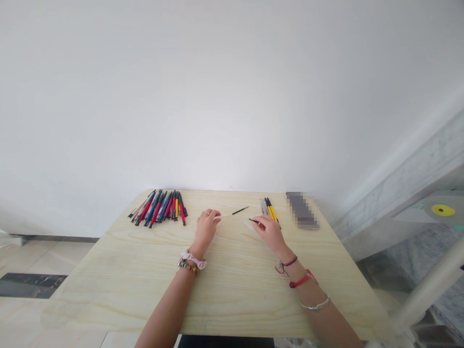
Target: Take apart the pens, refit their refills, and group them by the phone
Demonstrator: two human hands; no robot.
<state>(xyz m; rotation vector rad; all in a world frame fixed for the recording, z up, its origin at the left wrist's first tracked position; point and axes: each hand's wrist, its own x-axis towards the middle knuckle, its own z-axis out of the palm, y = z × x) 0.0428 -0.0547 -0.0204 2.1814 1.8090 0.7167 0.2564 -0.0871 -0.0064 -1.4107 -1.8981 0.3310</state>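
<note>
My left hand (pixel 206 223) rests on the wooden table (pixel 224 280) with its fingers closed on a thin pen refill (pixel 235 212), pale near the hand and black at its far tip. My right hand (pixel 267 229) lies a little to the right, fingers pinched on a clear pen barrel (pixel 250 223) with a dark tip. The two hands are apart, the refill pointing up and right between them. Each wrist wears bracelets.
A pile of several red, blue, black and yellow pens (pixel 159 207) lies at the table's back left. A few yellow and clear pens (pixel 268 209) lie at the back right, next to a blurred dark flat object (pixel 302 210). A white wall stands behind; a ledge is at right.
</note>
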